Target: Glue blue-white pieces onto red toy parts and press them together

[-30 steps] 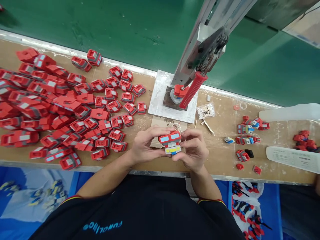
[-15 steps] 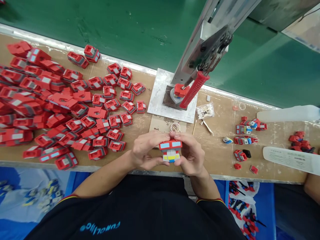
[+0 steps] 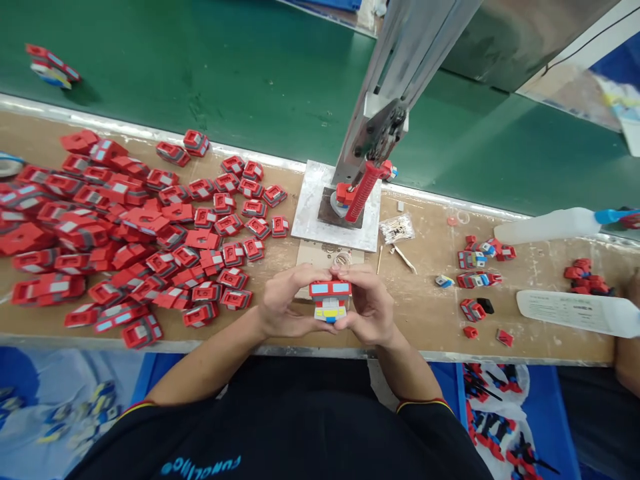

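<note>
A red toy part (image 3: 330, 300) with two light-blue windows and a grey, yellow and blue lower section is held between both hands above the table's near edge. My left hand (image 3: 287, 303) grips its left side, fingers at the top and thumb low down. On the right side, my right hand (image 3: 370, 303) has its fingers at the top and its thumb at the bottom corner. Beyond the hands stands a metal press (image 3: 383, 127) with a red handle (image 3: 363, 190). Another red part (image 3: 344, 193) sits under the press on a dark block.
Many red parts (image 3: 125, 220) are piled on the left of the table (image 3: 425, 320). Cotton swabs (image 3: 397, 229), assembled pieces and two white bottles (image 3: 575, 312) lie right. Blue bins (image 3: 545, 400) stand below. Another person's arm (image 3: 627, 367) is at the right edge.
The view has shifted, moving the press and bottles left in the picture. A red, white and blue toy now shows on the green surface at upper left. Both hands keep hold of the part.
</note>
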`<action>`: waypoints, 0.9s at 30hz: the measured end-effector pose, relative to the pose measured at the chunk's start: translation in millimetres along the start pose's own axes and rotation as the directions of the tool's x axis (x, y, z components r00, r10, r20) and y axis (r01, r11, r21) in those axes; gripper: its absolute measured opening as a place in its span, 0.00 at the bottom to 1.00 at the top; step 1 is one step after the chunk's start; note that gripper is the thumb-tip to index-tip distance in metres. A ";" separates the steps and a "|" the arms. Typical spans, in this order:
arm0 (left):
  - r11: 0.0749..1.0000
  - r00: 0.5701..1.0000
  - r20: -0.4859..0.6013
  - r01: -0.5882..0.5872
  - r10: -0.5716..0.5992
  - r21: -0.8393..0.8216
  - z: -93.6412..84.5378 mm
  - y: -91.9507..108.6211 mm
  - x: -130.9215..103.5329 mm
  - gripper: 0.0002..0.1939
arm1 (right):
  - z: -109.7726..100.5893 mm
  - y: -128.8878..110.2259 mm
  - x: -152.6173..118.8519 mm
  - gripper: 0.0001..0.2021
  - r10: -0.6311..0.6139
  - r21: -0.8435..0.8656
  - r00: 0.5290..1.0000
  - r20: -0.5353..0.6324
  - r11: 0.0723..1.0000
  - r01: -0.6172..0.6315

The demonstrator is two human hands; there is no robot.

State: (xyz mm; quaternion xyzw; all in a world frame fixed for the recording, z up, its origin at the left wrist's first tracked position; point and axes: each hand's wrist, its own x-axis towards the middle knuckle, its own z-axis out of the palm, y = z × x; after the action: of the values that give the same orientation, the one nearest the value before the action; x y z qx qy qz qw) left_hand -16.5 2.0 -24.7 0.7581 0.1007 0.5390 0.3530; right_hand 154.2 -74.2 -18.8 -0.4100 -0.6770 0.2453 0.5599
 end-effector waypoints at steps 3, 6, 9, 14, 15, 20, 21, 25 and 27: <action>0.992 0.987 0.136 -0.093 0.082 0.081 -26.4 11.2 16.7 0.32 | -22.3 -2.2 6.2 0.28 -0.039 -0.020 0.996 0.077 0.999 0.040; 0.958 0.947 0.314 -0.150 0.069 0.243 -66.2 18.1 39.4 0.25 | -58.1 -2.1 16.6 0.24 0.003 -0.122 1.000 0.024 0.993 -0.001; 0.883 0.883 0.465 -0.175 -0.054 0.436 -95.0 8.0 68.0 0.16 | -81.3 2.7 32.4 0.19 0.102 -0.225 0.993 0.061 0.971 -0.086; 0.836 0.683 0.659 -0.128 -0.317 0.534 -82.0 -47.5 118.0 0.21 | -69.3 26.9 60.6 0.24 0.288 -0.187 0.927 0.239 0.951 -0.247; 0.842 0.625 0.701 -0.126 -0.343 0.525 -73.6 -59.2 125.6 0.21 | -65.0 33.2 64.7 0.26 0.310 -0.174 0.920 0.241 0.946 -0.273; 0.883 0.469 0.781 -0.008 -0.411 0.469 -36.2 -93.6 139.0 0.23 | -59.2 42.0 67.6 0.25 0.264 -0.065 0.933 0.245 0.965 -0.256; 0.887 0.487 0.770 0.020 -0.412 0.462 -31.5 -96.3 138.0 0.21 | -60.3 36.0 65.2 0.24 0.227 -0.033 0.943 0.244 0.974 -0.226; 0.908 0.605 0.700 0.096 -0.379 0.409 -22.0 -105.1 131.4 0.19 | -69.0 -7.0 64.0 0.23 0.043 0.105 0.974 0.220 0.992 -0.068; 0.930 0.640 0.690 0.113 -0.338 0.350 -21.4 -110.2 128.8 0.18 | -75.1 -30.3 79.3 0.28 -0.019 0.078 0.983 0.183 0.997 0.005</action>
State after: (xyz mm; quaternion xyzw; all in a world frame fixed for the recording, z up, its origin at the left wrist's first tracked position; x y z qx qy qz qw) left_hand 40.9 160.3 4.1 0.9330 0.1174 0.1168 0.3194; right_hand 214.7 -34.4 68.4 -0.3597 -0.7181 0.3045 0.5121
